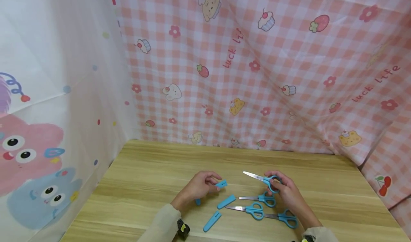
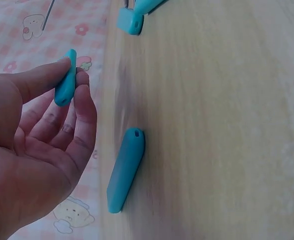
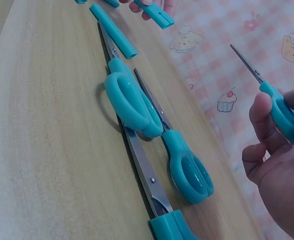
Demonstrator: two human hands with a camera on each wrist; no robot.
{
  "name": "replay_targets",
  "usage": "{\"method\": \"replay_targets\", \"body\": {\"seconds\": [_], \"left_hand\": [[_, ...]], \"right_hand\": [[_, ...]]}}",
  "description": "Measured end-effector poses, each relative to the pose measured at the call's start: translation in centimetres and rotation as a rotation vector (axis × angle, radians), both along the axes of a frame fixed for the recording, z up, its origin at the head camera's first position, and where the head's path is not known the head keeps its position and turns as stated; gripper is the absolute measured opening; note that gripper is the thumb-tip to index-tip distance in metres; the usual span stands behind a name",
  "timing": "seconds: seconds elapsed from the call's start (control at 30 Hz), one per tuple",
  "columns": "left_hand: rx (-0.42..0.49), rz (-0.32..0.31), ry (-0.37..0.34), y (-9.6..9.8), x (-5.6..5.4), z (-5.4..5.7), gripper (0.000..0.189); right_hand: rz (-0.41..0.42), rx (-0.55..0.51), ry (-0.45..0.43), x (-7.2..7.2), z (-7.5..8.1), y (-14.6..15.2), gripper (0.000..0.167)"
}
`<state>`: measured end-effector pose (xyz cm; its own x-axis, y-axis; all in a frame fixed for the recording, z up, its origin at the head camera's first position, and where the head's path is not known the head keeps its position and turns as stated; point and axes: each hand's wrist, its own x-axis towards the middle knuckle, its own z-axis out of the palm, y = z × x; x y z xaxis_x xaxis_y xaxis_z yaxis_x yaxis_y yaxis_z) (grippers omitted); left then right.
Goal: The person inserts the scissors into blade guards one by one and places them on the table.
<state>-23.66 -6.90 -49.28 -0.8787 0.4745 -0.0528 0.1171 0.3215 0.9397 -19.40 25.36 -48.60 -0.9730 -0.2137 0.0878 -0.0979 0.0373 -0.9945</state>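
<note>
Pale sleeves (image 1: 160, 222) lie nearest. Above the counter (image 1: 154, 163), the left grip (image 1: 200, 185) pinches a blue cap (image 1: 222, 184), slotted end toward the right grip (image 1: 287, 190), which holds scissors (image 1: 265, 180) by the handles (likely sparing fingers the blades). Three more pairs (image 1: 249, 210) lie nearby, handles rightward, seemingly for easy reach.

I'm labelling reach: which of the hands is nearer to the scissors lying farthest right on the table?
Right. The right hand is just beyond those scissors, holding another pair; the left hand is well off to their left, holding a blue cap.
</note>
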Motion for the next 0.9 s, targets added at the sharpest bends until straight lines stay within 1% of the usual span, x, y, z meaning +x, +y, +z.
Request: {"method": "replay_targets", "body": {"seconds": [0.13, 0.23, 0.33, 0.47, 0.6, 0.77, 0.83, 0.9], "left_hand": [[-0.01, -0.008, 0.013, -0.1, 0.1, 0.2, 0.025], [-0.013, -0.009, 0.019, -0.1, 0.1, 0.3, 0.025], [-0.013, -0.009, 0.024, -0.2, 0.1, 0.3, 0.025], [-0.007, -0.011, 0.026, -0.4, 0.0, 0.3, 0.024], [0.013, -0.015, 0.008, -0.6, 0.0, 0.3, 0.023], [0.06, -0.024, -0.056, -0.8, -0.1, 0.3, 0.024], [0.071, -0.025, -0.066, -0.7, -0.1, 0.3, 0.024], [0.073, -0.024, -0.06, -0.7, 0.0, 0.4, 0.024]], "right_hand": [[-0.035, 0.038, 0.008, 0.2, 0.3, -0.1, 0.023], [-0.056, 0.08, 0.012, 0.3, 0.5, -0.2, 0.027], [-0.06, 0.099, 0.013, 0.4, 0.6, -0.2, 0.029], [-0.041, 0.109, 0.03, 0.4, 0.7, -0.2, 0.026], [-0.027, 0.112, 0.037, 0.6, 0.9, -0.3, 0.025], [-0.027, 0.127, 0.043, 0.7, 1.1, -0.5, 0.027], [-0.029, 0.133, 0.045, 0.8, 1.2, -0.5, 0.028], [-0.03, 0.141, 0.05, 0.9, 1.3, -0.5, 0.029]]}}
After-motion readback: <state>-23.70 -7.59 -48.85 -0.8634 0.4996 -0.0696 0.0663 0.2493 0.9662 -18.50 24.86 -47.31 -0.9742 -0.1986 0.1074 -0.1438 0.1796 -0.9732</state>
